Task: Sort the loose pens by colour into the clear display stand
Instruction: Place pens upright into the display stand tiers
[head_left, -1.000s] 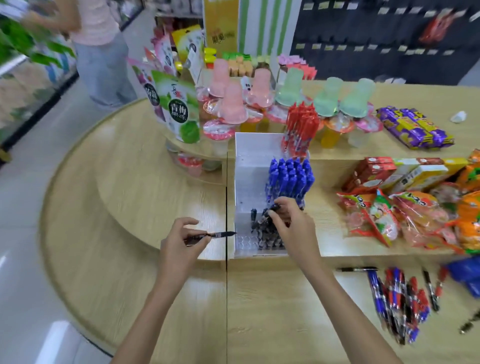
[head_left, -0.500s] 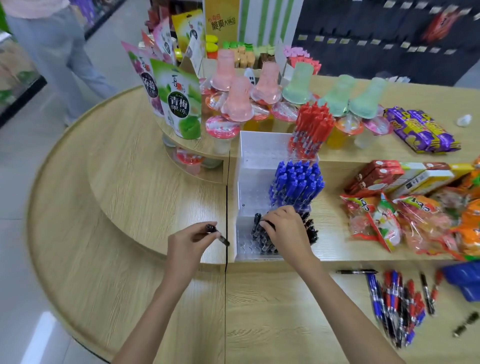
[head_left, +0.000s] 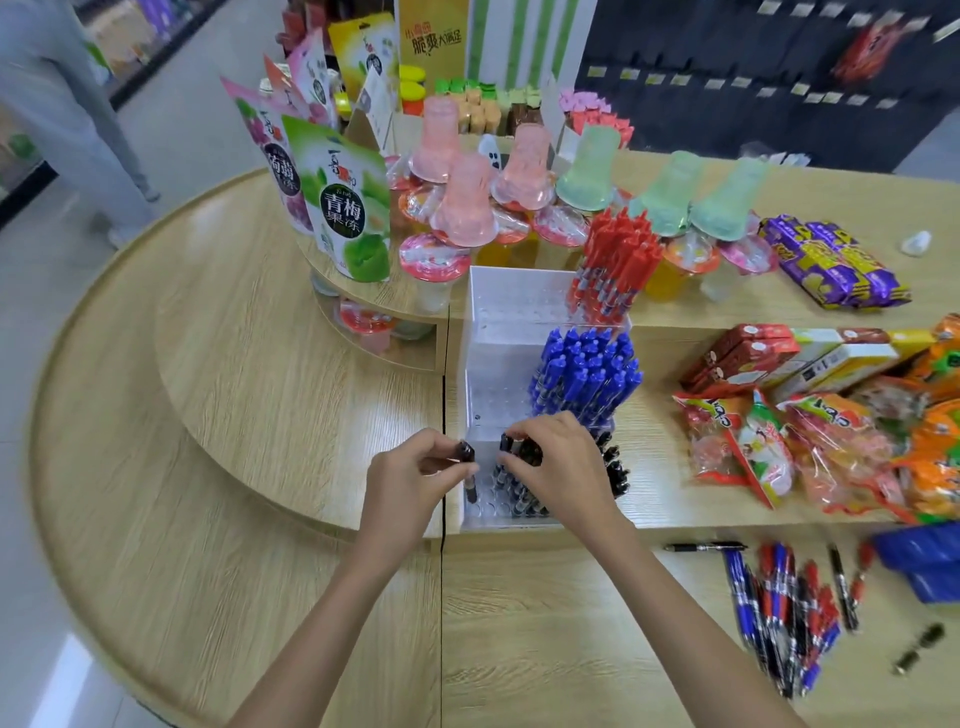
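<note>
Hands work at the front tier of the clear stepped acrylic display stand (head_left: 511, 312), which sits on the upper step of the pale wooden counter (head_left: 260, 415), close to that step's front edge; the left hand (head_left: 410, 483) has thumb and curled fingers pinched round the upper half of a slim black plastic pen (head_left: 469, 470), held upright with its tip down at the stand's front-left corner. Whether the tip sits in a hole cannot be told. The right hand (head_left: 563, 467) arches over the standing black pens (head_left: 615, 470) in the right part of the front tier; its bent fingertips (head_left: 524, 431) touch their tops, and whether they pinch one or merely press is not clear. Behind them a tight bunch of blue-capped pens (head_left: 584, 374) stands in the middle tier, and a bunch of red-capped pens (head_left: 615, 265) in the back tier. Loose pens (head_left: 784, 613) — a mixed heap of red, blue and black — lie on the counter's lower step near its right edge; one lone black pen (head_left: 706, 546) lies flat just left of the heap. Crinkled orange and red snack packets (head_left: 831, 447) crowd the upper step right of the stand.
</note>
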